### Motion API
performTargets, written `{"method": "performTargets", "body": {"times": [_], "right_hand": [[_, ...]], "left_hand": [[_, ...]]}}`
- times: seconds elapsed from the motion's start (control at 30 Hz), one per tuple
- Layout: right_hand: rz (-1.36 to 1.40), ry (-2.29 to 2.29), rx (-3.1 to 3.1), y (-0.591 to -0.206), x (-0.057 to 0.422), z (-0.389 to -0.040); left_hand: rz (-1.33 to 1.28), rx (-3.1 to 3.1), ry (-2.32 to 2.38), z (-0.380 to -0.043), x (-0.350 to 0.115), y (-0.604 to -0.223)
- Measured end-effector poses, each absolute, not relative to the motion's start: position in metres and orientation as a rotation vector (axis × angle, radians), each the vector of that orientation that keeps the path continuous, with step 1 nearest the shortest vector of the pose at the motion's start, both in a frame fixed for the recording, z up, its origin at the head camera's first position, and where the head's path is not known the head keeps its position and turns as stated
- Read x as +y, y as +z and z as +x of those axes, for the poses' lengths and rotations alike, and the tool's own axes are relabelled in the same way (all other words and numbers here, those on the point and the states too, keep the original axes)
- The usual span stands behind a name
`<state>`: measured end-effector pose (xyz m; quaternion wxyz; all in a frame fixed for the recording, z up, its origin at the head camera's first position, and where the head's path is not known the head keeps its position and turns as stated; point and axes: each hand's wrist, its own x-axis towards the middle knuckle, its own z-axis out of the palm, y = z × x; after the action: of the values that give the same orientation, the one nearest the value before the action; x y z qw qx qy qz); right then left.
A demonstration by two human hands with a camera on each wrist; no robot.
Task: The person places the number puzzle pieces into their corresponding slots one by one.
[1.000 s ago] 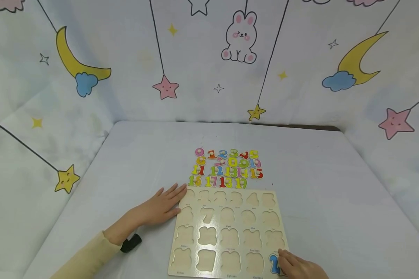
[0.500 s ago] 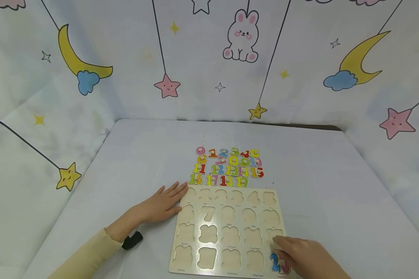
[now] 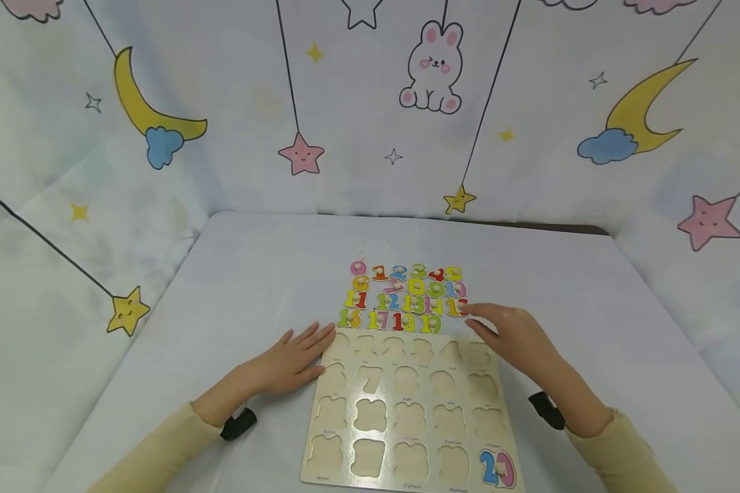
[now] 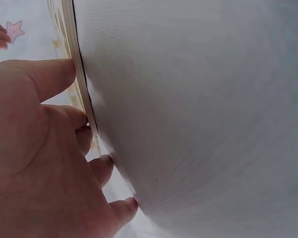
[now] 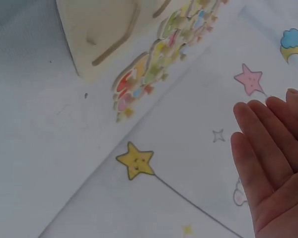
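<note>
My left hand (image 3: 280,366) lies with spread, straight fingers at the upper left edge of a pale wooden number puzzle board (image 3: 425,398). In the left wrist view, the thumb and fingertips of that hand (image 4: 49,148) touch the board's side edge (image 4: 79,74). The blue-and-pink 20 piece (image 3: 497,469) sits in the lower right recess. Over the right end of the loose number rows, my right hand (image 3: 518,339) reaches with its fingertips right at the 15 piece (image 3: 453,307), thumb apart. The right wrist view shows its fingers (image 5: 251,168) extended, holding nothing.
Colourful number pieces (image 3: 413,303) with knobs, 0 to 19, lie in rows just beyond the board. A white cloth covers the table (image 3: 592,308). Behind stands a printed fabric wall (image 3: 358,89). Each wrist wears a black strap device (image 3: 238,424).
My right hand has let go of the 20 piece in its recess and moved up and away to the 15 piece. The left hand has stayed at the board's edge.
</note>
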<state>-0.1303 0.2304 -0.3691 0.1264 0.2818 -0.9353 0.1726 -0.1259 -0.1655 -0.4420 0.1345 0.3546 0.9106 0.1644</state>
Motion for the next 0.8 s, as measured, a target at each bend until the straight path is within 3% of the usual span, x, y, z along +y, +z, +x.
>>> {"method": "performTargets", "body": {"times": [0.37, 0.8], "right_hand": [[0.718, 0.607, -2.889, -0.399, 0.225, -0.186], [0.766, 0.754, -3.053, -0.423, 0.207, -0.205]], "left_hand": [[0.978, 2.637, 0.429, -0.126, -0.163, -0.439], [0.986, 2.625, 0.451, -0.124, -0.162, -0.432]]}}
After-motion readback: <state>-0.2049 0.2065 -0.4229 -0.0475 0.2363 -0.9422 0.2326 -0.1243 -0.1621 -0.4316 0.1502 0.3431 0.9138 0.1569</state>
